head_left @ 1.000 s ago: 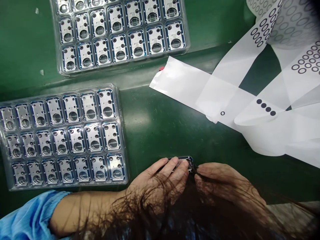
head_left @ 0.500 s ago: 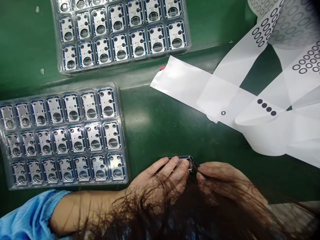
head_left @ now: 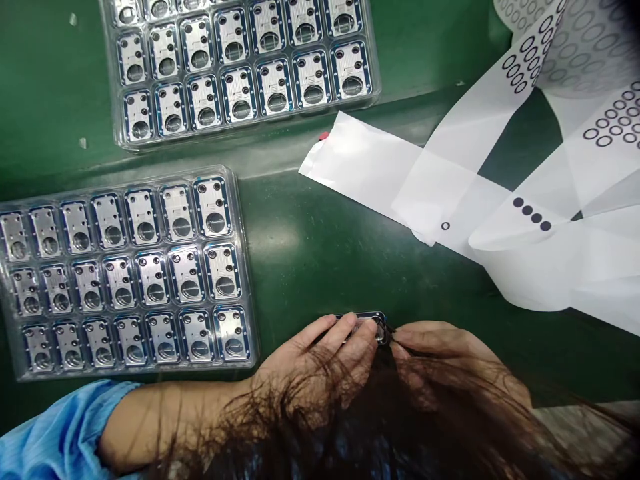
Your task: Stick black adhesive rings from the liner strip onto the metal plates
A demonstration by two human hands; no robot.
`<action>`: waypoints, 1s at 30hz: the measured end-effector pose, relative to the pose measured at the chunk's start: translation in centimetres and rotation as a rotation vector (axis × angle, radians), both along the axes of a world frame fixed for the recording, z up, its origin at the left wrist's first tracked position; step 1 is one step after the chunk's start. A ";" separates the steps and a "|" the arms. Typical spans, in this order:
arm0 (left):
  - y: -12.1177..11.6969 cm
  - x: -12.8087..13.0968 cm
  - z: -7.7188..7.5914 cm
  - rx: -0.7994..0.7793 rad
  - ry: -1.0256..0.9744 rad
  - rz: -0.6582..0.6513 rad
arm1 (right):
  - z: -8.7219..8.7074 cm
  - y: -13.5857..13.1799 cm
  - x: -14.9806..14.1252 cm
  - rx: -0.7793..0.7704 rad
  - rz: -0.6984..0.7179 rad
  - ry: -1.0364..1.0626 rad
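My left hand [head_left: 320, 357] lies over a small metal plate with a dark blue rim [head_left: 381, 320], its fingers pressed across the face and covering most of it. The plate's right end, with a round opening, shows past the fingertips. At that end my right hand [head_left: 450, 353] is closed in a pinch, thumb and forefinger together, with a thin dark tip between them and the opening. What the pinch holds is too small to make out. Hair hangs over the lower part of both hands.
One clear plastic tray [head_left: 254, 333] of similar plates lies at left, another tray [head_left: 117, 137] farther back. White backing strips [head_left: 370, 153] with black rings and dots curl across the right side. All lie on a green work surface [head_left: 300, 260].
My right hand has shifted slightly left, bringing its pinched fingertips closer to the plate's round opening. The left hand keeps its place on the plate.
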State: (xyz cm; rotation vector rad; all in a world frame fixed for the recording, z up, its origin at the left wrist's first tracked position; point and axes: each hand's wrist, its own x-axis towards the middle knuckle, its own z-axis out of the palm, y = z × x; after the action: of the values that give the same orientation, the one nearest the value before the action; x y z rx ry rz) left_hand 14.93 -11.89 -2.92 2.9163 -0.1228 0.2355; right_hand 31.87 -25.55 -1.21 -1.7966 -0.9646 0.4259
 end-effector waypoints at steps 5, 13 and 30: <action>0.0 0.0 0.1 -0.004 0.013 -0.016 | 1.2 0.9 0.4 -0.041 0.046 -0.086; -0.1 0.0 0.1 0.012 -0.006 0.000 | 0.7 1.2 0.0 -0.031 -0.024 -0.076; 0.1 0.0 0.2 0.004 0.006 -0.009 | 0.8 0.9 0.2 0.017 -0.019 -0.001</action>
State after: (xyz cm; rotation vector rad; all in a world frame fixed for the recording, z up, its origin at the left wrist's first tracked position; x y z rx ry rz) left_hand 14.96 -11.83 -2.74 2.9191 -0.1357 0.2258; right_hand 32.07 -24.66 -0.36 -1.7895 -0.9481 0.4039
